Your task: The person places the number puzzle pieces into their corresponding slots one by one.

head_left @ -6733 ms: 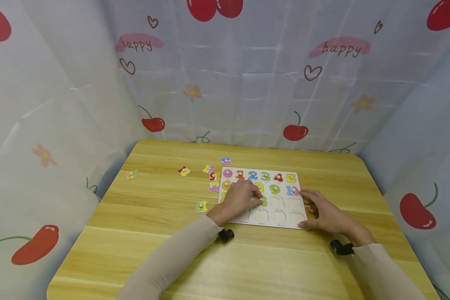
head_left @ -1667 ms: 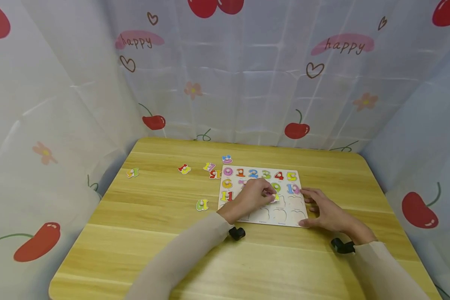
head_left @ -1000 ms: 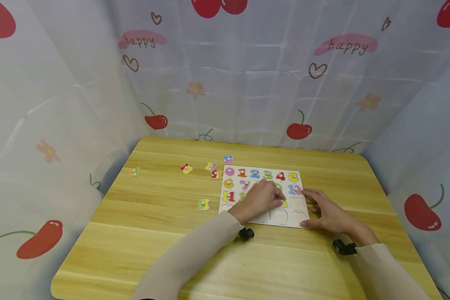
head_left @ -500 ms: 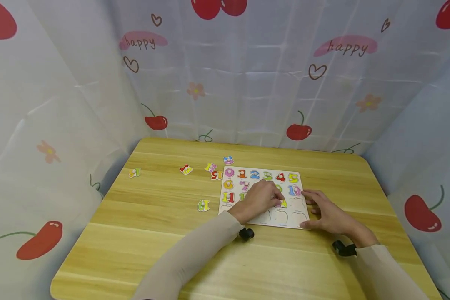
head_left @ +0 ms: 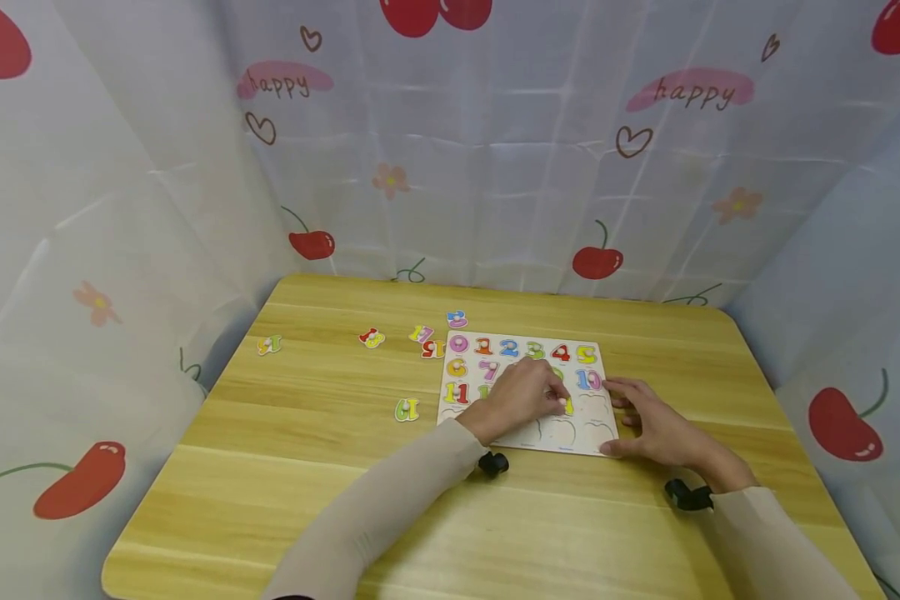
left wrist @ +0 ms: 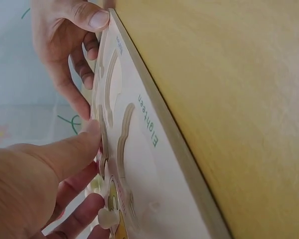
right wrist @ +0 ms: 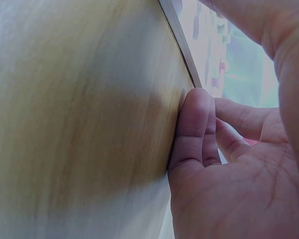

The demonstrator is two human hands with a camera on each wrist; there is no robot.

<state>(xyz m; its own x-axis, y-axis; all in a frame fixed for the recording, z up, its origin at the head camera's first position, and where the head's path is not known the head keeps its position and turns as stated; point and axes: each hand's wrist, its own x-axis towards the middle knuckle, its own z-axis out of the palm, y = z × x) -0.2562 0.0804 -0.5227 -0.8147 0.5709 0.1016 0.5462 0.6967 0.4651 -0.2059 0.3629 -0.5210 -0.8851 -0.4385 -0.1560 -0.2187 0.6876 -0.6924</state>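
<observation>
A number puzzle board lies flat on the table, with colourful knobbed numbers set in its upper rows. My left hand reaches across it and pinches a number puzzle piece over the third row. Only the piece's yellow part shows in the head view; fingers hide the rest. In the left wrist view the thumb and fingertips close on it low over the board, beside another piece's white knob. My right hand rests along the board's right edge, thumb at the near corner and fingers farther up beside the 10.
Several loose number pieces lie left of the board, including a red 15, a green and yellow piece and a far-left piece. A blue and pink piece sits behind the board. Printed curtains surround the wooden table.
A pink piece beside the board's left edge is gone from there. My left hand has shifted right along the third row and slightly turned the pinched piece. My right hand stays at the edge.
</observation>
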